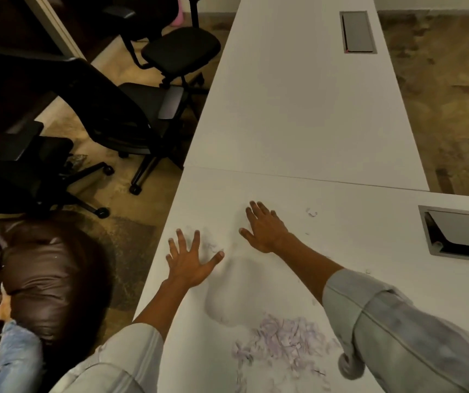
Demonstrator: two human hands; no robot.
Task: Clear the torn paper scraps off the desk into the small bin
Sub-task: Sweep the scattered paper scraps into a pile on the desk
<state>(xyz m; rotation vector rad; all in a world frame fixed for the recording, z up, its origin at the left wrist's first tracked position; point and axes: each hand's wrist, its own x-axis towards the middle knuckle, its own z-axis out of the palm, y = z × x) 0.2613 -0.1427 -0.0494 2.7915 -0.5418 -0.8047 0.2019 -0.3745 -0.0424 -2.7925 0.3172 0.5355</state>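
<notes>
A heap of pale torn paper scraps lies on the white desk close to me, between my two forearms. A few faint scraps sit between my hands, and a small loose one lies farther right. My left hand rests flat near the desk's left edge with fingers spread, holding nothing. My right hand lies flat farther out, palm down, fingers apart and empty. No small bin is in view.
Two cable hatches are set in the desk, one at the right and one far back. Black office chairs stand on the floor to the left. A brown leather seat and a person's knee are at lower left.
</notes>
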